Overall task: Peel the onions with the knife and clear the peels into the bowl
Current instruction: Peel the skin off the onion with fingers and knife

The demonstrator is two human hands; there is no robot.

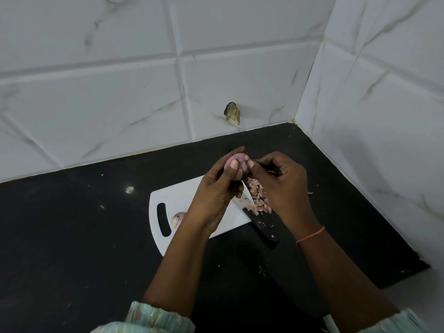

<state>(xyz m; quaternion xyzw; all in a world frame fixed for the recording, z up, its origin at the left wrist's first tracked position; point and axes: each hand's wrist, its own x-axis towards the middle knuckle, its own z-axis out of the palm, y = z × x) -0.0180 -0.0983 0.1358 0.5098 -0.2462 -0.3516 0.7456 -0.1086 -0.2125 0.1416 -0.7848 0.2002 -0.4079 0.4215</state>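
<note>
My left hand (pixel 216 191) holds a pink onion (pixel 236 162) up above the white cutting board (pixel 185 198). The thumb and fingers of my right hand (pixel 278 186) pinch the skin on the onion's right side. A black-handled knife (pixel 262 225) lies on the board's right edge with its handle pointing toward me, untouched by either hand. A heap of pink onion peels (pixel 258 200) covers the blade. A second onion (pixel 178 218) rests on the board near its handle slot, partly hidden by my left wrist. No bowl is in view.
The board sits on a black countertop (pixel 84 236) in a corner of white tiled walls (pixel 120 80). A chipped hole (pixel 232 112) marks the back tile. A stray peel (pixel 310 193) lies right of my right hand. A white object (pixel 330 324) shows at the bottom edge.
</note>
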